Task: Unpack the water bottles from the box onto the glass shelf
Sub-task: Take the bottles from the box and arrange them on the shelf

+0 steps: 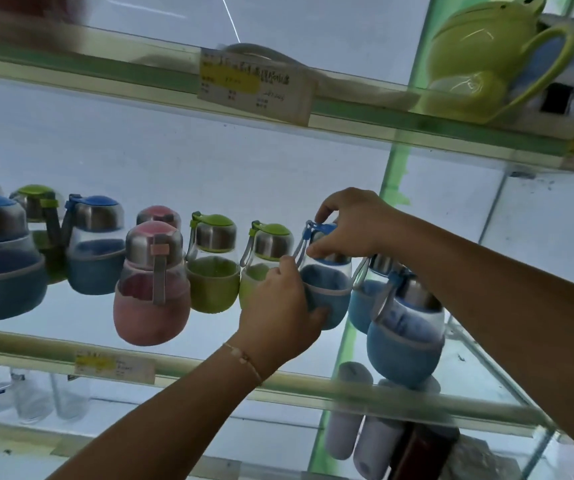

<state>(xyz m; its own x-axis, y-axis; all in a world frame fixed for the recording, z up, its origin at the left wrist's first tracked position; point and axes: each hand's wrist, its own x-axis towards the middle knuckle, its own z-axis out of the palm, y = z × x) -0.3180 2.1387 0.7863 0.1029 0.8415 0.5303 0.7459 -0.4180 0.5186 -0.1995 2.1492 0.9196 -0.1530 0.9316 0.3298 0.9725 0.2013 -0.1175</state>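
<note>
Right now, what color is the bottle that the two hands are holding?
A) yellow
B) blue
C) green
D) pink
B: the left hand grips the blue bottle low down, and the right hand holds its top.

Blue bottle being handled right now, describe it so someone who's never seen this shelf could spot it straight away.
Find the middle glass shelf with its row of sleeved bottles. Just right of the two green bottles is the blue bottle. Unlike the two blue bottles further right, it has the left hand gripping its sleeve and the right hand holding its cap.
</note>
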